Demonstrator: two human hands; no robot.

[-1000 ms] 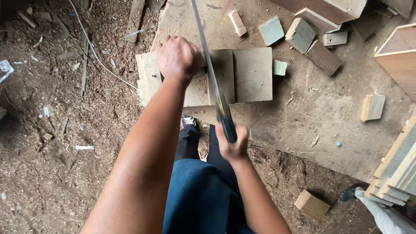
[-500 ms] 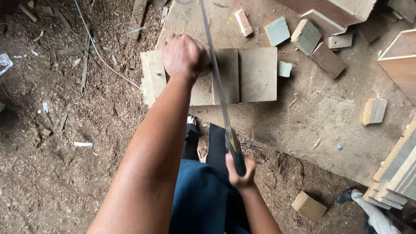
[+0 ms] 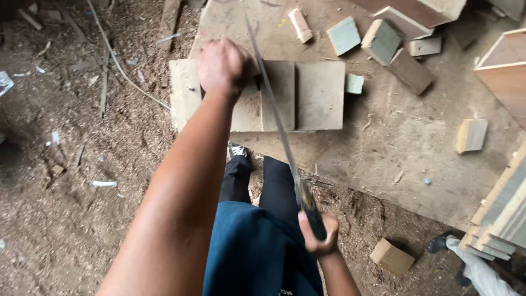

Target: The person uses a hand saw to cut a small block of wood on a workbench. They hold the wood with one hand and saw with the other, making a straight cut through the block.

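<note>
The hand saw (image 3: 276,126) runs as a long thin blade from its dark handle at 6 o'clock up toward 12 o'clock, crossing the flat plywood board (image 3: 320,93) that lies on a large worn sheet (image 3: 394,142) on the ground. The right hand (image 3: 316,235) is wrapped tight around the saw handle, fingers curled closed on it. The left hand (image 3: 222,66) presses down on the board at 11 o'clock, fingers folded over; the blade passes just beside it, and whether they touch is hard to say given the blur. Small wood offcuts (image 3: 345,34) lie scattered at 1 o'clock. One block (image 3: 471,135) sits at 3 o'clock, another block (image 3: 392,256) at 5 o'clock. Sawdust-strewn dirt (image 3: 66,208) fills the 9 o'clock side.
</note>
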